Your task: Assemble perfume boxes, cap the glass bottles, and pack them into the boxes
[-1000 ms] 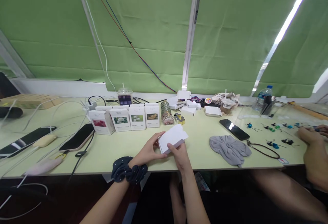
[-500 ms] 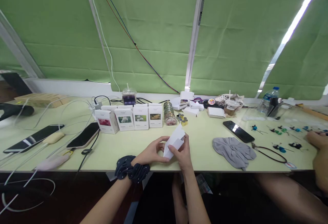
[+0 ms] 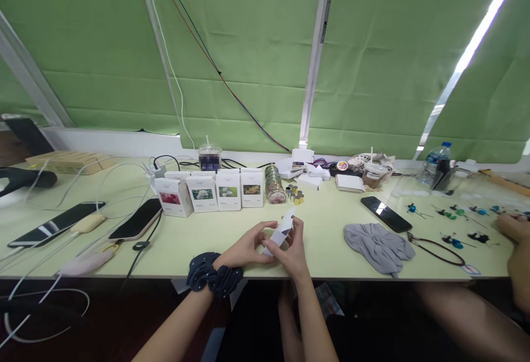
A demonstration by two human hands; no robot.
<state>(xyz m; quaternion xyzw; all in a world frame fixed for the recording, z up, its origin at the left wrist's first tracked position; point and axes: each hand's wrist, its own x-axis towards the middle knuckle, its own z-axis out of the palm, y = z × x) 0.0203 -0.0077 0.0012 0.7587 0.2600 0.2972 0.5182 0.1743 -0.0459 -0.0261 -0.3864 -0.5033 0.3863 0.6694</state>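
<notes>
Between both hands, over the table's front edge, is a small white folded paper box (image 3: 280, 234) with a raised flap on top. My left hand (image 3: 253, 245) grips its lower left side, thumb along the bottom; a dark dotted scrunchie (image 3: 213, 273) circles that wrist. My right hand (image 3: 293, 249) is closed on the box's right side, fingers behind it and thumb in front. Beyond the hands stand several white boxes with flower pictures (image 3: 229, 190). Right of them lies a clear column of stacked round tins (image 3: 274, 184), with small gold and silver cylinders (image 3: 295, 194) beside it.
White cartons (image 3: 310, 177) lie at the back. To the right are a grey cloth (image 3: 379, 247), a black phone (image 3: 385, 214) and a cord loop (image 3: 436, 249). Phones with cables (image 3: 136, 219) lie left. Another person's hand (image 3: 512, 225) is at far right, near small blue and green parts.
The white box has turned in my hands and now appears narrower, with its flap upright. My right fingers have shifted slightly left around it.
</notes>
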